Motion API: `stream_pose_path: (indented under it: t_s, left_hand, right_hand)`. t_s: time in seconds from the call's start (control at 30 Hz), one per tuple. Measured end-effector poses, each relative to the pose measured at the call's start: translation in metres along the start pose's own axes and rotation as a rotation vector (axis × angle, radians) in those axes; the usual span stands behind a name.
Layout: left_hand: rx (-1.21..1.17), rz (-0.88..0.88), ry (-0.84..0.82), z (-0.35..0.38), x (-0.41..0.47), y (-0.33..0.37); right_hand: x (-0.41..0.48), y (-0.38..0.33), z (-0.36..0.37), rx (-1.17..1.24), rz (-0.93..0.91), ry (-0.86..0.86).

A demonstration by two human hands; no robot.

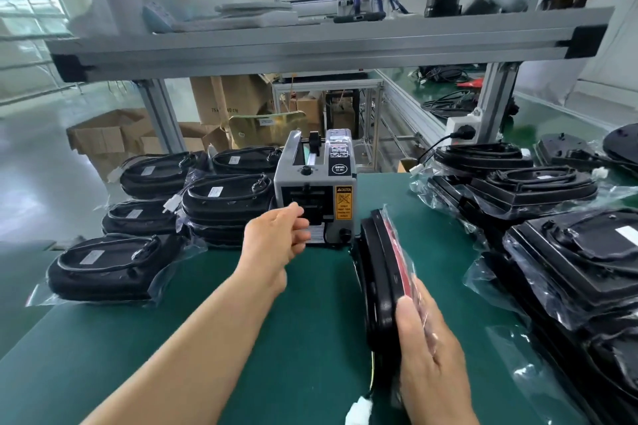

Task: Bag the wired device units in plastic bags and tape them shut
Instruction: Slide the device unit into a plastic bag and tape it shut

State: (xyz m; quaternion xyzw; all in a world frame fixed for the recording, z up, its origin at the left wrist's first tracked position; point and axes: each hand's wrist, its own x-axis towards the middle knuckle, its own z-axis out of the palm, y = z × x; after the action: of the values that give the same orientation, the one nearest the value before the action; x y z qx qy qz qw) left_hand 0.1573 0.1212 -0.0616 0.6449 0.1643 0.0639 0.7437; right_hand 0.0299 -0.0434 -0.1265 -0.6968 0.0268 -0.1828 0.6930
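A black wired device unit [374, 272] in a clear plastic bag stands on its edge on the green mat. My right hand [426, 352] grips its near end, thumb against the black face and fingers over the bag. Its white connector [359, 412] hangs near the bottom edge. My left hand [276, 238] reaches to the outlet of the grey tape dispenser [316, 190], fingers curled at the slot. Whether it pinches a tape piece cannot be told.
Bagged black units [110, 266] lie stacked at the left beside the dispenser. More black units in loose bags [569, 262] pile up at the right. An aluminium shelf frame [310, 45] crosses overhead, with cardboard boxes [103, 138] on the floor behind.
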Motion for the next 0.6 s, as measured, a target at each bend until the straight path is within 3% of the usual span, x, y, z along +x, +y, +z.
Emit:
stream_pose_path:
  t_s: [0.17,0.6]
  left_hand:
    - [-0.139,-0.284,0.048,0.019,0.042,0.000]
    - [-0.346,-0.352,0.108,0.038,0.041,0.014]
  right_hand:
    - [0.002,-0.004,-0.003,-0.032,-0.004,0.011]
    - [0.005,0.002,-0.008,0.059,-0.001,-0.085]
